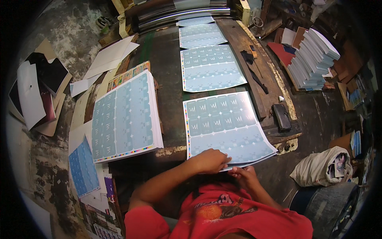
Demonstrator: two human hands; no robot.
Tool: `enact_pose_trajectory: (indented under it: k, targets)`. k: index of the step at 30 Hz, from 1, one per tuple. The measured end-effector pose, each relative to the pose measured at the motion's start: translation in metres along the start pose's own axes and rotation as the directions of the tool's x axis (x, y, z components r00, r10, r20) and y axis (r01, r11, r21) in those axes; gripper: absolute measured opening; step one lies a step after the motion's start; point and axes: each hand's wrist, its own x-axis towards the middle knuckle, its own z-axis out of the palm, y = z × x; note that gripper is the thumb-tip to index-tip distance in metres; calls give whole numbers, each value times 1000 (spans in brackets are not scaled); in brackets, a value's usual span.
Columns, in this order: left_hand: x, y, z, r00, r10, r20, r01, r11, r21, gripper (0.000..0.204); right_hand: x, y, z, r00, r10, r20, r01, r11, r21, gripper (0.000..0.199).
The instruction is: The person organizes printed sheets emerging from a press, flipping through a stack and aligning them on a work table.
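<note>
Hands met at the near edge of a printed sheet (227,127), a pale blue sheet with rows of small panels and a strip of colour patches down its left side, which lay on the dark table (169,71) directly in front of the person. The left hand (211,161) lay flat on top of the sheet's near edge, its fingers (223,159) stretched out and pressing down rather than gripping. The right hand (243,173) sat just beside it at the same edge, its fingers curled up under the paper and pinching the edge (how many sheets they held could not be told). Farther along the table, three more sheets of the same print lay in a line running away toward a metal roller (179,14), the nearest of them (211,67) just beyond the held one. To the left, well apart from the hands, a thick stack of like sheets (125,115) rested at the table's edge. A black strap-like object (254,71) lay on the wooden board (242,44) to the right of the line, and a tall pile of printed paper (314,59) stood at the far right.
</note>
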Motion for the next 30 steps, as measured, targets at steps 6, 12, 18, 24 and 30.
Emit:
enact_pose_trajectory:
  k: [6,12,18,24,30]
  targets:
    - [-10,9,-11,943,-49,-330,114,977,179,44,38,5,-1,986,-96,-135,95,995,-18,39]
    - [19,-20,20,955,-186,-232,248,928,276,54,40,0,7,983,-85,-165,72,994,-83,43]
    - [49,-43,7,925,-285,-251,349,898,267,58,20,-2,18,980,-125,-154,114,991,-74,51]
    - [70,-65,-15,909,-313,-275,387,880,276,56,11,3,20,985,-113,-130,109,993,-41,53]
    - [89,-96,-30,890,-297,-347,399,876,272,55,-6,-4,32,989,-94,-111,93,995,-20,54]
